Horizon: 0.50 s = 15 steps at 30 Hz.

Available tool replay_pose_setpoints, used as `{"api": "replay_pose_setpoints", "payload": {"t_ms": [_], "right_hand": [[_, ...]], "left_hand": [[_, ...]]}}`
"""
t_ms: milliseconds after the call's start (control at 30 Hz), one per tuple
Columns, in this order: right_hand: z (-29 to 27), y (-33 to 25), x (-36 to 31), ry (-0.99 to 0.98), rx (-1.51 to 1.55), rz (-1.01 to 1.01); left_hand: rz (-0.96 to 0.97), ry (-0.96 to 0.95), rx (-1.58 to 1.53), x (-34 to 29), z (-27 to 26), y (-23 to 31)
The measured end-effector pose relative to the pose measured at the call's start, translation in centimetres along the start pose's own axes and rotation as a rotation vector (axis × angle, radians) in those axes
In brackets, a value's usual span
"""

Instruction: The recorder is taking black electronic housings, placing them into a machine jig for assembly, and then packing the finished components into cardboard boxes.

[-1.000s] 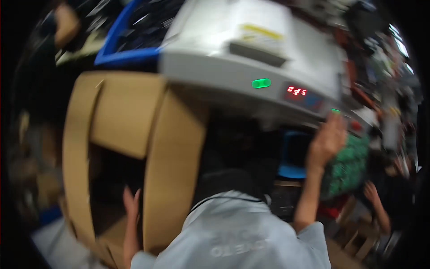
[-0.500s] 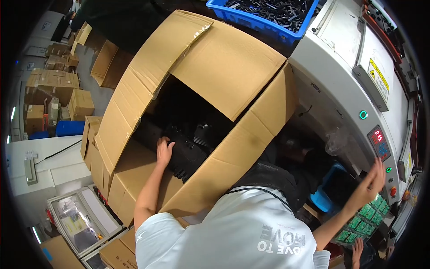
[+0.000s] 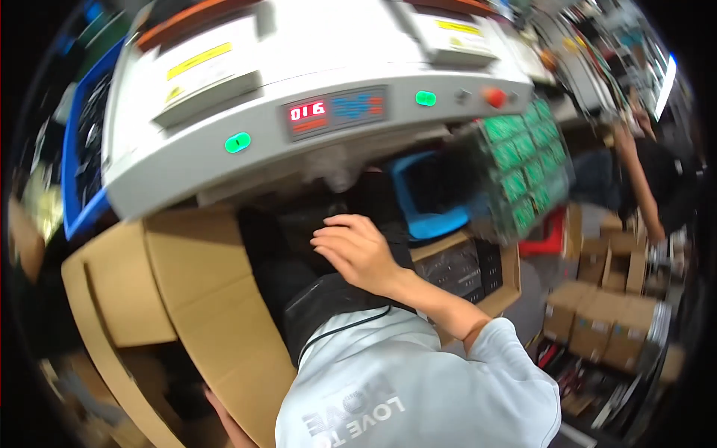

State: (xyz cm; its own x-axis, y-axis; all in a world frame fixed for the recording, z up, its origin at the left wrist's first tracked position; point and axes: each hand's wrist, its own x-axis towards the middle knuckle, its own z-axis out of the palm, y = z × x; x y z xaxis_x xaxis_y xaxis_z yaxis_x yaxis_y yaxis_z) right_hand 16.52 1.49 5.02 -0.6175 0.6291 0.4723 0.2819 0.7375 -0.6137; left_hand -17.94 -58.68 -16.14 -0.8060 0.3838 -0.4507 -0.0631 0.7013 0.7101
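Note:
My right hand (image 3: 357, 250) is raised in front of my waist, below the front of a white machine (image 3: 321, 52). Its fingers are outstretched and slightly bent, with nothing in them. At the lower left, a strip of my left forearm (image 3: 225, 420) shows beside the flap of a large cardboard box (image 3: 216, 306). The box hides my left hand and its fingers. Dark space shows inside the box, its contents too dim to make out. The picture is partly smeared by motion.
The machine carries a lit display (image 3: 336, 112), green buttons (image 3: 237, 142) and a red knob (image 3: 494, 96). Green circuit boards (image 3: 523, 160) stand in a clear holder at right, beside a blue chair (image 3: 433, 225). A blue crate (image 3: 73, 175) is at left. Another person (image 3: 657, 175) is at far right.
The view has swung to the right, toward the machine. My right hand has come from beside the control panel to my waist. My left hand, earlier on a black part in the box, is now hidden.

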Motion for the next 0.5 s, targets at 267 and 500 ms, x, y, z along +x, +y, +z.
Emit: {"api": "replay_pose_setpoints", "payload": {"t_ms": [267, 500], "right_hand": [[-6.4, 13.6, -10.7, 0.426, -0.105, 0.711], [-10.5, 25.0, -15.1, -0.151, -0.746, 0.770]], "left_hand": [[0.080, -0.006, -0.080, -3.9, 5.9, 24.5], [0.395, 0.446, 1.035, -10.2, 5.2, 44.3]]}}
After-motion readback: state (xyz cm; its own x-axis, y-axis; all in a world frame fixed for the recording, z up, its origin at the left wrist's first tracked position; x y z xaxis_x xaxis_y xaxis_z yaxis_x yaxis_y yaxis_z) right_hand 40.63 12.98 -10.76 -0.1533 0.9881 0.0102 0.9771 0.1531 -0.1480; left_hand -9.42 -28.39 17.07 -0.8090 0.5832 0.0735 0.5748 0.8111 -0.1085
